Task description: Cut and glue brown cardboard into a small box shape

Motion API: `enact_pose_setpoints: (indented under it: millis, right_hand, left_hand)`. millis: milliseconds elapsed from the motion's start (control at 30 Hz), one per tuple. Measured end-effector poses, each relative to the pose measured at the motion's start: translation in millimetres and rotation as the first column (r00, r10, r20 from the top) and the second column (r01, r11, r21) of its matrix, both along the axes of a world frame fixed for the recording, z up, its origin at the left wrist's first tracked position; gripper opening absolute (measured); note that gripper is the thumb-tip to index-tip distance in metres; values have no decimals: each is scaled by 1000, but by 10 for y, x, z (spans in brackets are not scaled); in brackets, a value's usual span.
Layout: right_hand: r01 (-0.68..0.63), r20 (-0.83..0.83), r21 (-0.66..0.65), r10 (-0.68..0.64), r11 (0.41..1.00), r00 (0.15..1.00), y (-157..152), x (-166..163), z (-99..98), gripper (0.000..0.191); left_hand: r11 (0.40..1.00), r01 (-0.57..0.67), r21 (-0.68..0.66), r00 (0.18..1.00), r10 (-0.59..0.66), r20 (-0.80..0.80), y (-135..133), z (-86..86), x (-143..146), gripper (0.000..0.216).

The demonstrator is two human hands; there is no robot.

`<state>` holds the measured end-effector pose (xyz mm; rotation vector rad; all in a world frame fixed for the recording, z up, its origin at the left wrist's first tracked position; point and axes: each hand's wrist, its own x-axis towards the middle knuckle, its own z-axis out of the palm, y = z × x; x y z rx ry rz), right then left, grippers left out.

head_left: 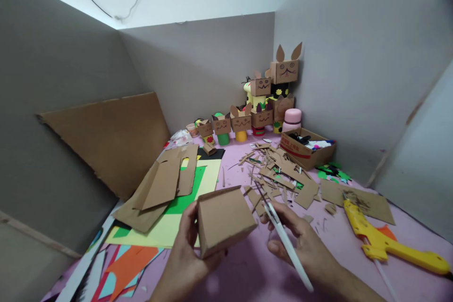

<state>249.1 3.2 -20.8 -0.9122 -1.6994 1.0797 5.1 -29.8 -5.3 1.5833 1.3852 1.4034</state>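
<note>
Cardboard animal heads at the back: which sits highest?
The cardboard head with tall leaf-shaped ears, atop the black body with yellow flowers; all others sit lower.

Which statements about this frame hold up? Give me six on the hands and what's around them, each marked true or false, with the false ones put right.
1. The left hand holds a cardboard box. True.
2. A face is drawn on the box's visible sides. False: those sides are plain brown.
3. The right hand holds a white-handled tool. True.
4. The yellow glue gun lies beside the left hand. False: the glue gun lies to the right of the right hand.
5. Box-headed figures with drawn faces stand farther back. True.
6. The small cardboard scraps lie left of the box. False: the scraps lie to its right.
</note>
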Motion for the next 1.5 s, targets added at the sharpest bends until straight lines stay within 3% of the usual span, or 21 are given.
enact_pose_setpoints:
  millis: [167,367,467,567,667,733,800,967,1100,1200,1300,1400,1500]
  right_hand:
    - [-18,178,61,7,998,984,21,10,-19,57]
    - [93,202,209,-136,974,970,83,28,-142,54]
    - [197,155,119,-214,973,964,124,46,-145,55]
    - [269,95,-24,-266,963,959,156,36,-160,59]
    - [272,22,-138,-272,952,962,179,12,-207,62]
    - [248,-14,-180,-254,952,967,186,0,-234,62]
    - [223,-36,-193,-234,956,972,179,-8,-240,60]
    - [50,-249,-259,-116,965,962,94,-51,-154,60]
    - [-203,-484,-295,37,934,874,11,-114,-56,72]
    - [-220,-488,-345,25,912,872,-14,-128,-17,70]
    - [-123,-509,-409,-114,904,853,5,-100,-36,65]
    - [-86,-557,-513,-255,854,790,58,-64,-86,57]
    - [-132,-618,-598,-351,790,703,100,-67,-102,52]
  left_hand:
    - [986,-41,164,990,63,-129,58,-3,-194,71]
    - [900,37,434,886,171,-430,114,63,-322,69]
    - [853,66,517,826,244,-509,128,70,-339,73]
    - [827,82,557,818,263,-511,129,47,-316,75]
    - [908,4,418,897,181,-402,107,5,-241,71]
    - [977,-29,211,962,85,-259,86,-13,-172,72]
    - [999,33,26,994,-30,-109,72,-16,-105,78]
    - [931,340,-132,928,-309,209,71,-21,16,92]
    - [835,508,-210,851,-450,271,64,-78,105,94]
    - [819,527,-229,842,-466,272,69,-140,156,98]
    - [858,489,-157,826,-397,401,98,-207,161,106]
    - [883,456,-108,782,-340,523,145,-284,135,102]
    - [881,456,-128,777,-323,540,189,-385,147,101]
